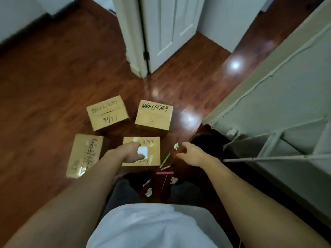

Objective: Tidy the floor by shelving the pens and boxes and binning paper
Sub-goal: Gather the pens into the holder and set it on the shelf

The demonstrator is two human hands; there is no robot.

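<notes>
The nearest box (141, 151), stiff cardboard and probably light, wants gripping at both sides; left hand (131, 153) and right hand (190, 154) hover loose-fingered, holding nothing.

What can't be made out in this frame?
- Head view: left hand covers part of the nearest box, hiding some writing.
- Dark bin: inside too dark to see.
- Left box: writing blurred.
- Right hand: fingers foreshortened; any contact with the pens unclear.

Single head-worn view, steeply down and forward, wide-angle, above wooden floor (44, 86), standing height
</notes>
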